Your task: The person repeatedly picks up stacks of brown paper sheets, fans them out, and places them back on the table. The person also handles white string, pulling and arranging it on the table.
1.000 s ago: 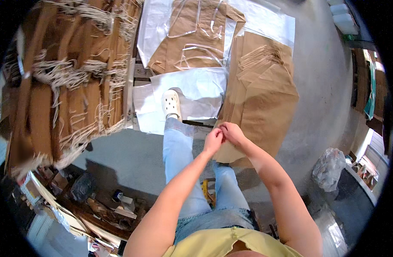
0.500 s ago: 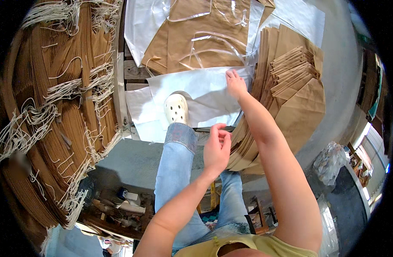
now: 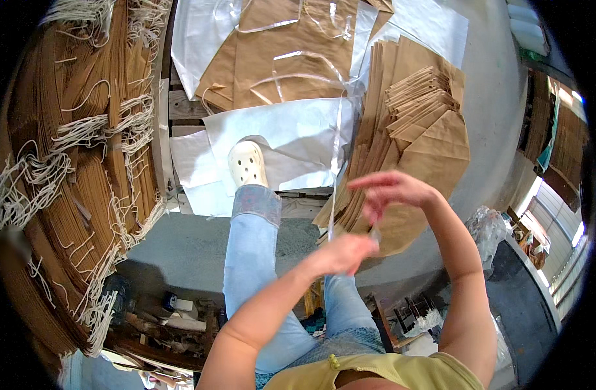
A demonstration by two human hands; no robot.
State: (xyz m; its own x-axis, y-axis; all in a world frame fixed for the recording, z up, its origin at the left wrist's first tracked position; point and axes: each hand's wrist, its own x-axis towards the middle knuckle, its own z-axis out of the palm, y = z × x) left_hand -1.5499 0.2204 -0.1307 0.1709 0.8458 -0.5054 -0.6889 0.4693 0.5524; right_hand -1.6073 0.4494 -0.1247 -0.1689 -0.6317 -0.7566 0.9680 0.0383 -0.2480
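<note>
A clear plastic strap (image 3: 337, 140) runs from the stack of flat brown paper bags at the back down to my left hand (image 3: 346, 253). That hand is blurred but closed, with the strap passing into its fingers. Just above and to the right, my right hand (image 3: 398, 194) hovers over a fanned pile of brown paper bags (image 3: 434, 149). Its fingers are apart and smeared by motion, and I see nothing held in them. My foot in a cream clog (image 3: 248, 166) stands on a white sheet (image 3: 298, 120) in front of the back stack (image 3: 291, 39).
Tall stacks of brown bags (image 3: 90, 58) with white cord handles fill the left side. Wooden slats (image 3: 184, 104) show under the white sheets. A clear plastic bundle (image 3: 486, 231) stands at the right beside a dark grey surface (image 3: 532, 299). Clutter lies on a low shelf (image 3: 174, 322) near my legs.
Both hands have drawn back toward me, the right one from the white sheet. The strap now stretches from the back stack to my left hand. The view has shifted slightly right.
</note>
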